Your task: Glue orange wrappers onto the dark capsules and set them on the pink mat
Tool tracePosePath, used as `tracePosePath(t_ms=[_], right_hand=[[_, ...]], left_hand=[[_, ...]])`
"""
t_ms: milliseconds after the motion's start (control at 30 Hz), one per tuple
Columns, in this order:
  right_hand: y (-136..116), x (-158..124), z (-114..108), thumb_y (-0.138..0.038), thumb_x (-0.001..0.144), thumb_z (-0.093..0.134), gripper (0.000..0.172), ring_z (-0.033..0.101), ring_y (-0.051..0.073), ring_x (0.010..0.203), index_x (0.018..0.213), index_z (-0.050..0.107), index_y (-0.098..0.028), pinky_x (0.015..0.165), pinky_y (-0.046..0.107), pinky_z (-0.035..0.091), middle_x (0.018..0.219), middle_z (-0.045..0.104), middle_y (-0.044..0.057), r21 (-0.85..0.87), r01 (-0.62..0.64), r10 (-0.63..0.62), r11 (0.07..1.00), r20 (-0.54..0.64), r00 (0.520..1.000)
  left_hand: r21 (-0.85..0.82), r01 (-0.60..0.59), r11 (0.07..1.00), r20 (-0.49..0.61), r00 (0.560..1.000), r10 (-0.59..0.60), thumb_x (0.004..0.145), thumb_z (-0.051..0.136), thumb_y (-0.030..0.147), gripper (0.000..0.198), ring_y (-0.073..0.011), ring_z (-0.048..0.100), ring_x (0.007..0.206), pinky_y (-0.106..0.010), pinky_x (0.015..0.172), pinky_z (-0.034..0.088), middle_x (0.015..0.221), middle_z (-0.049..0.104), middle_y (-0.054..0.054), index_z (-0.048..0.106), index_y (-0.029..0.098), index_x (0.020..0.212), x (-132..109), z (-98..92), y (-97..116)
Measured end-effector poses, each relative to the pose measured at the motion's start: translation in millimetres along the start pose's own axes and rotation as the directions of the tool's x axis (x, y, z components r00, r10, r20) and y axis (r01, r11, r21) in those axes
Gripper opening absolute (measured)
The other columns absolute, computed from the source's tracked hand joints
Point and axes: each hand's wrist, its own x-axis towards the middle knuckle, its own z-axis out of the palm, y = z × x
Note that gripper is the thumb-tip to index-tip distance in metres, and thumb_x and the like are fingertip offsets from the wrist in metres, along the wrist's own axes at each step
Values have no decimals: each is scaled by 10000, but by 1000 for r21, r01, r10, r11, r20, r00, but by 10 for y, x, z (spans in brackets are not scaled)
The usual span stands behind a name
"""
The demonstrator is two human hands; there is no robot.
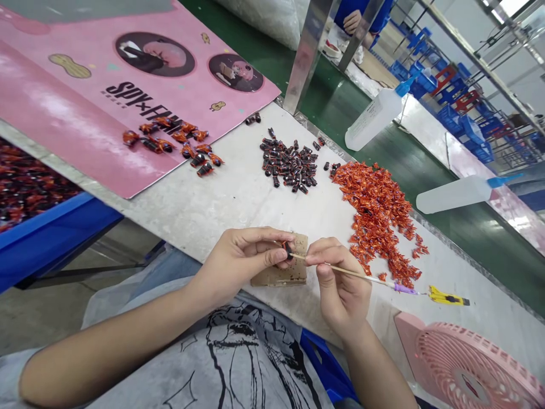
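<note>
Black bead point(288, 250): where is it?

Between the fingertips of the left hand point(238, 264), just above a scrap of cardboard point(293, 275).

How do the hands stand?

The left hand is curled, with thumb and forefinger pinching the bead. The right hand point(340, 278) is curled too, with thumb and fingers pressed together on a thin stick point(349, 272), whose tip reaches the bead.

What makes this go well?

I'd say a firm pinch, the hands kept close, and small, steady movements of the stick.

What's around them?

Seen from the hands, a heap of black beads point(289, 165) sits at twelve o'clock and a pile of orange-red twists point(374, 216) at two. A yellow knife point(447, 296) lies at three, and a pink fan point(468, 369) at four.
</note>
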Motion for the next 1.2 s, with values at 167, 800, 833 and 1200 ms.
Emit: tracePosePath(t_ms=[167, 800, 833, 1200], right_hand=[[-22, 12, -73, -257, 1015, 476, 193, 629, 187, 826, 949, 655, -224, 729, 347, 494, 854, 671, 52, 12, -12, 12, 1000, 17, 1000], [172, 36, 39, -177, 961, 518, 146, 678, 181, 720, 871, 624, -223, 704, 323, 518, 760, 725, 19, -284, -58, 86, 957, 89, 992], [182, 40, 43, -177, 960, 520, 151, 679, 181, 717, 857, 620, -224, 703, 324, 515, 751, 723, 17, -308, -36, 72, 951, 107, 992], [303, 49, 96, -179, 967, 507, 185, 678, 183, 704, 809, 602, -198, 707, 324, 490, 731, 721, 31, -468, 111, 1, 877, 233, 973]], left_hand=[[-44, 8, 999, 25, 1000, -7, 599, 932, 308, 222, -143, 726, 635, -253, 668, 630, 796, 803, -22, 828, 251, 787, -1, -6, 13], [58, -202, 978, -26, 979, 203, 700, 858, 180, 188, -86, 719, 698, -128, 690, 599, 839, 799, -2, 833, 278, 859, 9, -163, 64], [66, -205, 976, -21, 978, 207, 710, 848, 173, 191, -82, 718, 702, -123, 691, 598, 848, 799, 1, 832, 282, 865, 8, -166, 60], [106, -188, 976, -49, 980, 194, 700, 836, 166, 203, -102, 730, 727, -142, 701, 608, 851, 799, -4, 833, 286, 864, 21, -204, 38]])
